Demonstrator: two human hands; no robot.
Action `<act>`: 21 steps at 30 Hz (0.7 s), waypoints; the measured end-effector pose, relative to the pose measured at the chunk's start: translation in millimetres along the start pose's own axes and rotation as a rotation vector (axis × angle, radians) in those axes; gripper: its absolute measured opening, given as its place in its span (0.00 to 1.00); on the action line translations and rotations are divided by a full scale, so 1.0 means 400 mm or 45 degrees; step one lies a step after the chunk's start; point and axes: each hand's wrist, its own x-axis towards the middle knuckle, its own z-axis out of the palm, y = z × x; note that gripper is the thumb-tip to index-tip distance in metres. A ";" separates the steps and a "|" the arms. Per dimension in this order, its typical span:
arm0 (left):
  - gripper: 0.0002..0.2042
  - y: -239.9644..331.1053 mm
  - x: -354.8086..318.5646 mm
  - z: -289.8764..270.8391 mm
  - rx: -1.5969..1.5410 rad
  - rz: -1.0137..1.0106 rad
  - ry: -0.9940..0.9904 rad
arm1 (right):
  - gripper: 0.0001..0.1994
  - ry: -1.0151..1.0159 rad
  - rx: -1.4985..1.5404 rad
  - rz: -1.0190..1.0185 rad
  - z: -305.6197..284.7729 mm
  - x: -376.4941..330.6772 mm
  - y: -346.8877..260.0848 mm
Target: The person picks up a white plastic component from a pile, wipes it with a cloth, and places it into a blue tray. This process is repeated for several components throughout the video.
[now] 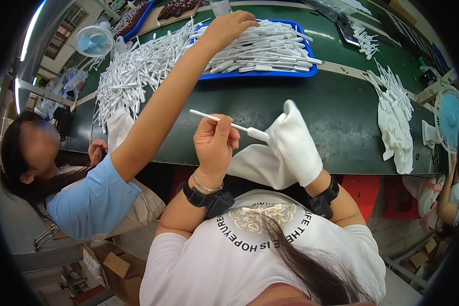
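Note:
My left hand [213, 148] is closed, pinching the thin shaft of a white plastic stick [257, 134] that has a wider, oblong end. That wide end points right and meets a white cloth [290, 145]. The cloth covers my right hand [315, 178] down to the wrist, so its fingers are hidden. Part of the cloth hangs down toward the table's near edge. Beyond my hands, a blue tray [285, 74] holds a heap of similar white sticks.
A co-worker's bare arm [160, 109] reaches across from the left to the tray. Loose white sticks [132, 76] are piled left of it. At right lie more sticks [392, 92] and a white cloth [395, 137], beside a small fan [449, 120]. The green table [341, 117] runs across.

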 end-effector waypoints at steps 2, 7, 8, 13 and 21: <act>0.04 -0.008 0.002 0.011 0.060 -0.065 0.015 | 0.08 -0.014 0.184 0.064 0.012 0.011 -0.009; 0.03 -0.026 0.008 0.026 0.205 -0.202 -0.020 | 0.09 -0.011 0.629 0.236 0.041 0.043 -0.023; 0.03 -0.026 0.011 0.025 0.225 -0.195 -0.039 | 0.09 -0.016 0.720 0.265 0.042 0.046 -0.024; 0.04 -0.013 0.011 0.031 0.123 -0.107 0.041 | 0.14 0.073 -0.125 -0.258 0.005 0.027 0.013; 0.05 -0.033 -0.021 0.087 0.794 0.293 -0.398 | 0.14 0.016 0.929 0.178 -0.029 0.009 -0.029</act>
